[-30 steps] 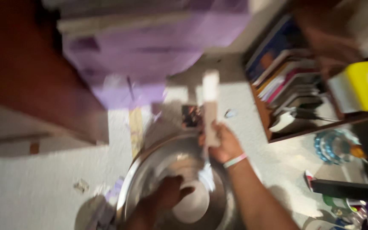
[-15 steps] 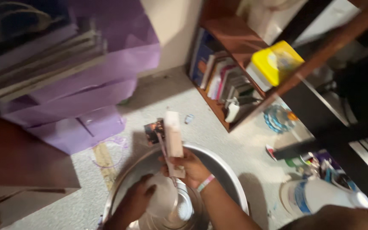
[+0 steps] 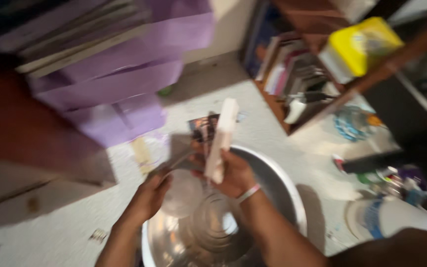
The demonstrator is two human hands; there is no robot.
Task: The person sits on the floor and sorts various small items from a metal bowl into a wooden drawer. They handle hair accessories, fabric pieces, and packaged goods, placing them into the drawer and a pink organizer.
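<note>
- Pale speckled floor [image 3: 50, 232] runs between purple drawers [image 3: 119, 79] and a wooden bookshelf [image 3: 312, 84], with a big steel basin [image 3: 282, 188] sitting low in the middle.
- Right hand [image 3: 233, 173] has its fingers wrapped tight round a pale, flat rectangular block [image 3: 222, 138], held upright and slightly tilted above the basin.
- Left hand [image 3: 150, 195] curls its fingers on the edge of a round whitish lid [image 3: 184, 190] over the basin; blur hides the exact grip.
- Both forearms reach up from below.

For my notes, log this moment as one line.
right hand: holds pale flat bar | left hand: on round lid | over large metal basin
</note>
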